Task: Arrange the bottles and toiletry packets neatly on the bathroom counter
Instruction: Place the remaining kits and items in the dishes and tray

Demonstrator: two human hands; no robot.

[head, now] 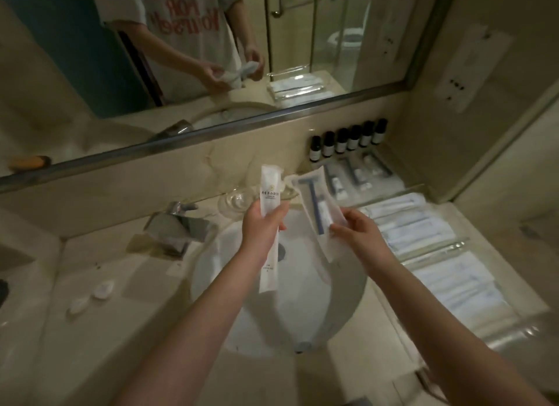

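Observation:
Above the white sink, my left hand [262, 227] grips a long white toiletry packet [269, 224] with dark printed characters, held upright. My right hand [360, 233] pinches a clear packet holding a blue razor [316, 206], tilted beside the white one. Several small dark bottles [348, 139] with white labels stand in a row against the back wall at the right. More razor packets [354, 175] lie in front of them. White toiletry packets [414, 224] lie side by side on clear trays along the right counter.
A chrome faucet [178, 227] stands left of the round sink basin [217, 272]. A clear glass [239, 200] sits behind the sink. Two small white soaps [90, 296] lie on the left counter. The wall mirror [181, 58] reflects a person and a glass shower door.

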